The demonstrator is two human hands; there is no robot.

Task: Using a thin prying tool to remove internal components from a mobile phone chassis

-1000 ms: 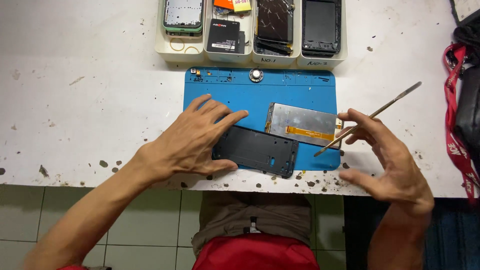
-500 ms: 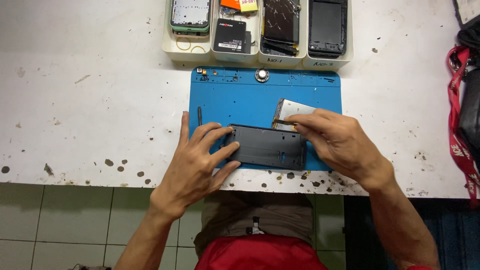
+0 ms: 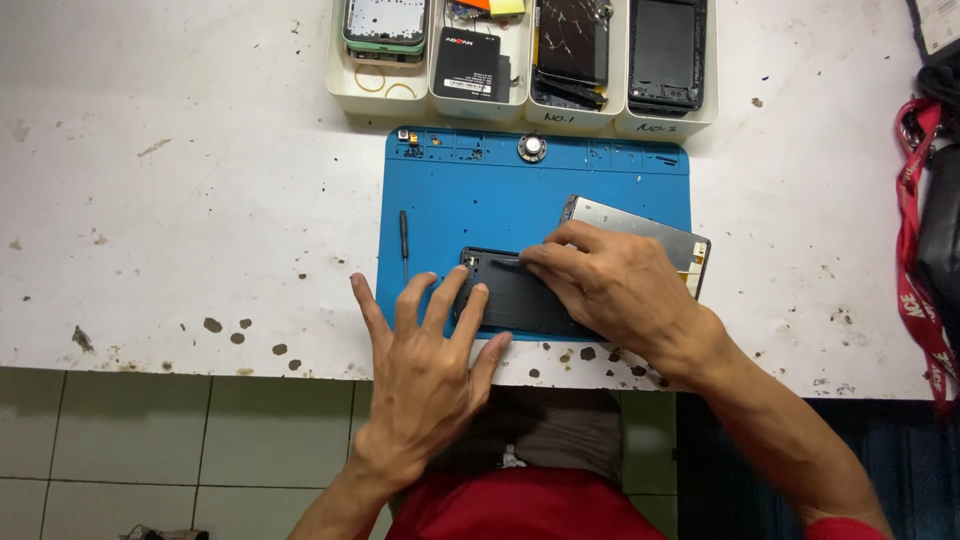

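A black phone frame (image 3: pixel 505 295) lies on the blue work mat (image 3: pixel 480 200) near the table's front edge. My left hand (image 3: pixel 420 350) is spread flat, its fingertips resting on the frame's left end. My right hand (image 3: pixel 615 285) lies over the frame's right half, thumb and fingers pinched together at the frame's upper edge. The thin metal tool it held earlier is hidden inside the hand. A silver screen panel (image 3: pixel 640 225) lies tilted on the mat just behind my right hand.
A small screwdriver (image 3: pixel 404 235) lies at the mat's left edge and a round metal part (image 3: pixel 531 148) at its far edge. White trays (image 3: pixel 375 95) holding phone parts line the back. A red strap (image 3: pixel 915 290) and a dark bag hang at the right.
My right hand came in from the right with the metal tool and settled onto the frame. My left hand slid back toward me, off the frame's middle to its left end.
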